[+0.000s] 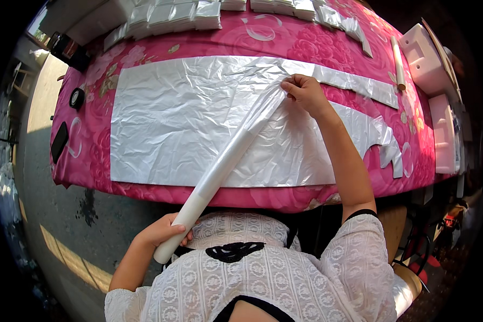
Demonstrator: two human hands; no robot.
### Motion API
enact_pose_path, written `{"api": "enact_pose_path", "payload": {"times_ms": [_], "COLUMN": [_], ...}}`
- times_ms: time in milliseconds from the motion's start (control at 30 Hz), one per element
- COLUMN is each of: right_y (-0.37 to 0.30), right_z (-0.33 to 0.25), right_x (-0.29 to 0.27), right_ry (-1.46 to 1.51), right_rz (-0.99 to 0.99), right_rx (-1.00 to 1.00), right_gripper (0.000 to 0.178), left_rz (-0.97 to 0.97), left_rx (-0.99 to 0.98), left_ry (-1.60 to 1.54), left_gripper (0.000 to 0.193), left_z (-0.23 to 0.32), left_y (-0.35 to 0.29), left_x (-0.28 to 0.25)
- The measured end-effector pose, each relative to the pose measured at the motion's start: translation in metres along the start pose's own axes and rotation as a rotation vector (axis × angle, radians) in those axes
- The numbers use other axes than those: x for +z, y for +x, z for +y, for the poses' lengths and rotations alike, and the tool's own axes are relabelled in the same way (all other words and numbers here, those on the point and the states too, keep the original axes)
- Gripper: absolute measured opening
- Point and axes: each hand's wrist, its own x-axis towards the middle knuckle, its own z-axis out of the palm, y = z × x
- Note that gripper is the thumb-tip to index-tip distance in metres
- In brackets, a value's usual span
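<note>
My left hand is wrapped round the lower end of a long white tube, which slants up over the table. Thin white plastic covers the tube's upper part and gathers into creases at its far end. There my right hand pinches the gathered plastic between thumb and fingers. Beneath lies a large sheet-like white plastic bag, spread flat and wrinkled, with two handle-like strips reaching to the right. Whether the plastic on the tube is part of this bag, I cannot tell.
A pink flowered cloth covers the table. Folded white plastic packs line its far edge. At the left are a black jar, a black round object and a phone. A second tube and foam boxes are right.
</note>
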Motion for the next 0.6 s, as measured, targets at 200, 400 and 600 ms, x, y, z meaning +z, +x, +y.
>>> {"api": "enact_pose_path", "payload": {"times_ms": [200, 400, 600], "right_y": [0.018, 0.025, 0.03], "right_z": [0.037, 0.032, 0.0], "right_x": [-0.105, -0.074, -0.016], "right_ry": [-0.089, 0.025, -0.012], "right_rz": [0.292, 0.154, -0.042], "right_rx": [-0.067, -0.154, -0.067], "right_gripper": [0.017, 0.017, 0.015], "left_rz": [-0.02, -0.042, 0.22], "left_rx": [-0.095, 0.007, 0.546], "left_ry": [0.245, 0.957, 1.713], "left_gripper": [0.059, 0.05, 0.039], "left_z": [-0.017, 0.065, 0.168], "left_y": [-0.043, -0.028, 0.053], "left_x": [-0.047, -0.02, 0.061]}}
